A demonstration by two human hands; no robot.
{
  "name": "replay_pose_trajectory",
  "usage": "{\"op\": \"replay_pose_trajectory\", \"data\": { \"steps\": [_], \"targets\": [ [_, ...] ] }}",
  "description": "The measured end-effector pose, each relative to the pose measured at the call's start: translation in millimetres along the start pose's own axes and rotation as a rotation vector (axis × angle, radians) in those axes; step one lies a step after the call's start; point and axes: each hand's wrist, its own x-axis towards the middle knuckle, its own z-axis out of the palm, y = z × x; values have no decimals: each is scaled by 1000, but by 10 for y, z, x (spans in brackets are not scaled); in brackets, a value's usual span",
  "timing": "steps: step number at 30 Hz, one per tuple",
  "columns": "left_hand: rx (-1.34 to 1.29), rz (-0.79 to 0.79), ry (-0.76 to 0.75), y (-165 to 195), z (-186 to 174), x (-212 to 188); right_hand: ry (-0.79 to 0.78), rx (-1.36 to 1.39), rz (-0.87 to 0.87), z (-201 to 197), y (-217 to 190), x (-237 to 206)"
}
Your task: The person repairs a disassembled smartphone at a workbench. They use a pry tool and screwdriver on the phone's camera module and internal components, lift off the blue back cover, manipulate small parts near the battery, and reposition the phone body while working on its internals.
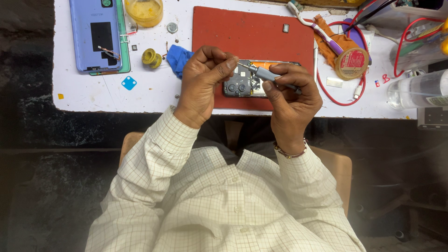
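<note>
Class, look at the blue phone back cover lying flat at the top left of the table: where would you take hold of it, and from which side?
Grip the back cover by its long edges, coming from above. It lies flat, and its left edge is open; the green mat and yellow jar crowd its right side.

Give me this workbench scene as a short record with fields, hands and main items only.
left hand: fingers pinching the tip end of the grey-handled screwdriver
right hand: gripping the screwdriver handle
under the hands: opened dark smartphone with camera lenses showing
work surface: red rectangular mat on a white table
far left: lilac phone back cover
nearby: small yellow solder spool
</note>
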Motion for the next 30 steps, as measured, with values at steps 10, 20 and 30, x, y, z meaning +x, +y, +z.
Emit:
{"op": "replay_pose_trajectory", "data": {
  "steps": [10,20,30],
  "targets": [
    [169,110,74,73,-138,117,-340,-222,-41,-111,-382,388],
    [274,156,120,25,-187,140,-705,-672,-204,121,-634,726],
    [283,157,111,-8,-199,161,-775,-633,-144,219,-583,813]
  ]
}}
